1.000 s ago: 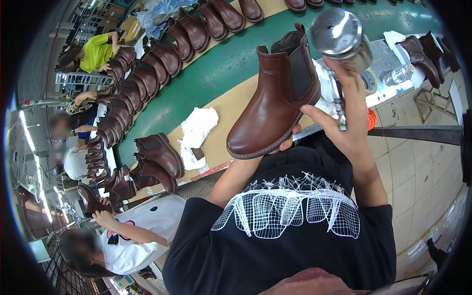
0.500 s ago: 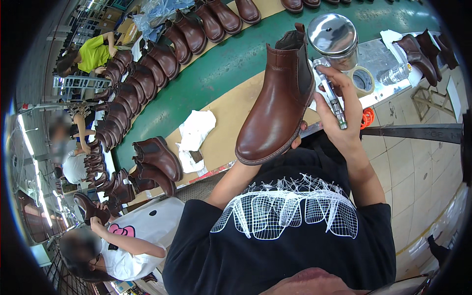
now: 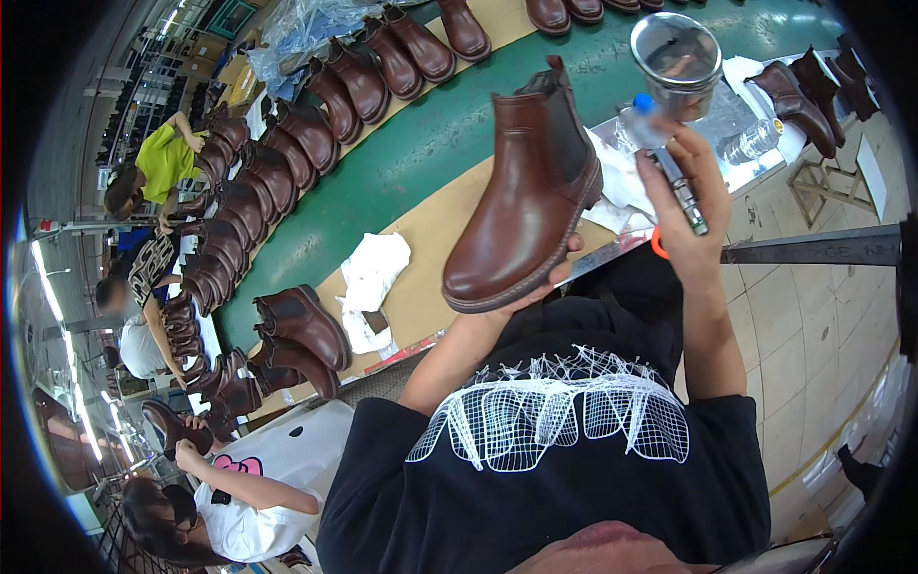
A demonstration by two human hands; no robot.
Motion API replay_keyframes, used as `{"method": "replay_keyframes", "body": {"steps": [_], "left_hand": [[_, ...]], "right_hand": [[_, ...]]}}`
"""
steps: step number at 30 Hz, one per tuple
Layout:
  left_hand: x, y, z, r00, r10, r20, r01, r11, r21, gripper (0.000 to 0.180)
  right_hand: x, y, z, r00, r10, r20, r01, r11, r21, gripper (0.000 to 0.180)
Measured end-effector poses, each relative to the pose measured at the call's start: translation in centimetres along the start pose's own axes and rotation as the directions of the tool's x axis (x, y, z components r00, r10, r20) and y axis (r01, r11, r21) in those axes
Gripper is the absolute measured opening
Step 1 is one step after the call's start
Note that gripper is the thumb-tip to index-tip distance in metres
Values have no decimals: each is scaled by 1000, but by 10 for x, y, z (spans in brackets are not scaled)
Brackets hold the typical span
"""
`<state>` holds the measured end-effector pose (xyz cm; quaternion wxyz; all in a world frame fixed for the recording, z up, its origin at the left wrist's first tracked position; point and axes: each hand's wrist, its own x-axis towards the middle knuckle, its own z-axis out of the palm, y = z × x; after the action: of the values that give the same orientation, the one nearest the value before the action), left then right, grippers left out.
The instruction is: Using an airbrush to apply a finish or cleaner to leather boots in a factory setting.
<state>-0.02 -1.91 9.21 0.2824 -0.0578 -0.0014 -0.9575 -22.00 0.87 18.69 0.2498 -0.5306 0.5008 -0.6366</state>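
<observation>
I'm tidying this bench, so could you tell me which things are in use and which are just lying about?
In use:
- brown boot, held up by the left hand
- spray gun with its metal cup, gripped by the right hand

Lying about:
- white rags
- pair of boots on the bench
- row of boots on the green belt

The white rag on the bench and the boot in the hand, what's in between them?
In the head view, only bare tan bench top lies between the white rag and the brown boot, which the left hand holds up from underneath.
</observation>
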Motion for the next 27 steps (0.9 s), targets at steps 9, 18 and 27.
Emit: {"method": "replay_keyframes", "body": {"steps": [9, 18, 27], "left_hand": [[-29, 25, -12, 993, 35, 110, -16, 985, -174, 72], [-39, 22, -24, 999, 25, 29, -21, 990, -139, 74], [-30, 8, -29, 993, -4, -118, 8, 999, 37, 62]], "right_hand": [[-17, 73, -58, 995, 84, 58, -74, 983, -167, 24], [-1, 131, -98, 968, 203, -148, -206, 979, -5, 27], [-20, 213, -112, 849, 39, -526, -228, 927, -298, 52]]}}
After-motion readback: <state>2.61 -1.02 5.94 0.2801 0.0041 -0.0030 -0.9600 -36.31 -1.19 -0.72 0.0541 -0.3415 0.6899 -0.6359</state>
